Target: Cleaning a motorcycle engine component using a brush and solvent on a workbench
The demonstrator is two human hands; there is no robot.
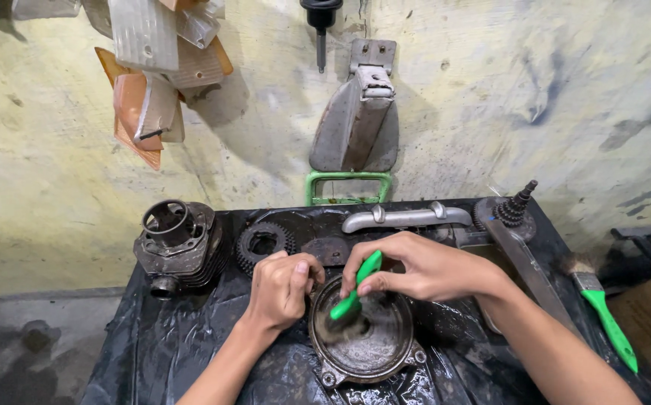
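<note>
We find the round metal housing [367, 341] lying open side up at the front of the black plastic-covered bench [160, 345], its bowl wet and dirty. Our left hand [284, 289] clamps its rim. Our right hand [415, 266] grips a green-handled brush [352, 296], bristles inside the bowl. A finned cylinder [175, 244] and toothed gear [264, 244] sit behind.
</note>
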